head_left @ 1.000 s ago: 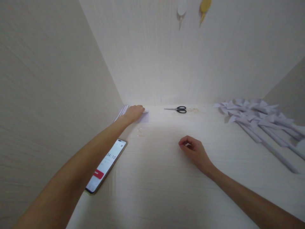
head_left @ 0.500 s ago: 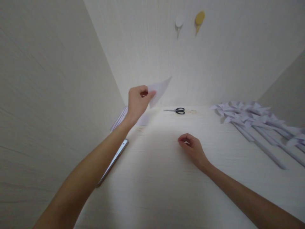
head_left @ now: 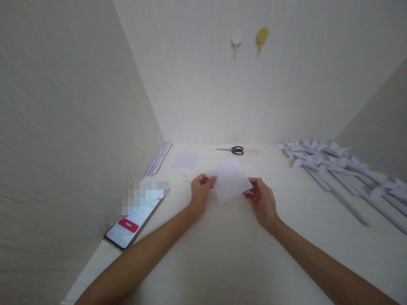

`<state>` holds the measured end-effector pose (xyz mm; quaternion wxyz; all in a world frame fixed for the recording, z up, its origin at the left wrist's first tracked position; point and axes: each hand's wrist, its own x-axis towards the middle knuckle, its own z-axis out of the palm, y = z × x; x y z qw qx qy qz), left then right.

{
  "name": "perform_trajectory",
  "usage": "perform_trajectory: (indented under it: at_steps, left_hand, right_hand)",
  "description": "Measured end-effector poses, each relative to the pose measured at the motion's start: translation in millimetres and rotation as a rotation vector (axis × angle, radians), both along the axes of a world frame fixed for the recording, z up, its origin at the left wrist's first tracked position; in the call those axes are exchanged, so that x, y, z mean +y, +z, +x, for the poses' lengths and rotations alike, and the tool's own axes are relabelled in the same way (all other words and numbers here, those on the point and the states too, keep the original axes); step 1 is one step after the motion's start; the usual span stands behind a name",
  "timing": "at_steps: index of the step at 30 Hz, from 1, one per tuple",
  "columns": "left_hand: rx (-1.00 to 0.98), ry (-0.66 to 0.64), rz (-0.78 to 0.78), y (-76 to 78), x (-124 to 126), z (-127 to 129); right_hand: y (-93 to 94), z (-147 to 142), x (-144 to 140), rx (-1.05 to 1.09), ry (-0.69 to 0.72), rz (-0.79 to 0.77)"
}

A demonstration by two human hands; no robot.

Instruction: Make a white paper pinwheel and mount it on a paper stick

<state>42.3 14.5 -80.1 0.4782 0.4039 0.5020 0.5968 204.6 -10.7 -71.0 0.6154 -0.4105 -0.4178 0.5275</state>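
A pale lilac square paper sheet (head_left: 231, 180) is held just above the middle of the white table (head_left: 222, 254). My left hand (head_left: 200, 192) pinches its left corner. My right hand (head_left: 262, 199) pinches its right corner. The sheet is tilted like a diamond between both hands. Behind it, another lilac sheet (head_left: 185, 160) lies flat near the back left corner.
Black-handled scissors (head_left: 231, 150) lie at the back. Several folded paper pinwheels on paper sticks (head_left: 330, 163) cover the right side. A strip of stacked paper (head_left: 158, 159) lies along the left wall, near a phone (head_left: 133, 220) with a lit screen. Two wall hooks (head_left: 249, 39) hang above.
My left hand lifted one sheet from the back left pile and carried it to the middle. My right hand rose from the table and took the sheet's other corner.
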Motion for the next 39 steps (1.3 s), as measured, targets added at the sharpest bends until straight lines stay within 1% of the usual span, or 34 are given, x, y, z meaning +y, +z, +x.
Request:
perform_trajectory:
  at_steps: [1,3,6,10,15,17,19,21,23,25,28,33,39]
  left_hand:
    - [-0.009,0.029,0.014,-0.7,0.7,-3.8]
    - [-0.035,0.07,0.031,-1.1,1.6,-8.9]
    - [-0.075,0.051,0.041,-1.3,1.3,-9.7]
    - [-0.073,-0.106,0.02,0.8,-4.0,-3.9]
    - [0.003,-0.392,-0.08,8.9,-15.3,-0.5]
    - [0.015,-0.482,-0.105,11.5,-17.6,-0.4]
    - [-0.009,-0.517,-0.128,12.8,-17.9,0.1]
    - [-0.042,-0.485,-0.147,12.5,-17.0,1.2]
    - [-0.047,-0.411,-0.151,10.6,-16.1,2.9]
    - [-0.029,-0.339,-0.141,7.9,-15.9,4.9]
    - [0.027,-0.27,-0.108,4.5,-17.4,7.1]
    - [0.152,-0.212,-0.098,4.7,-21.9,7.7]
    - [0.153,-0.211,-0.083,5.1,-23.9,7.3]
  right_hand:
    - [1.2,-0.5,0.4,0.02,0.006,-0.02]
    - [2.3,-1.3,0.6,-0.009,0.014,-0.027]
    - [1.3,-1.6,-0.3,-0.107,0.009,0.009]
    - [1.0,1.0,-2.1,-0.138,-0.046,0.062]
    - [3.3,9.5,-3.3,-0.18,-0.122,0.116]
    - [3.0,12.9,-4.0,-0.195,-0.104,0.132]
    - [2.4,15.3,-5.4,-0.215,-0.065,0.137]
    - [2.3,15.8,-7.5,-0.24,-0.031,0.133]
    - [3.1,14.7,-9.8,-0.271,-0.007,0.128]
    - [4.2,13.1,-11.7,-0.309,0.017,0.132]
    - [4.9,11.9,-12.8,-0.351,0.023,0.147]
    - [3.4,13.7,-12.9,-0.372,0.016,0.161]
    - [3.0,13.9,-13.1,-0.373,0.01,0.187]
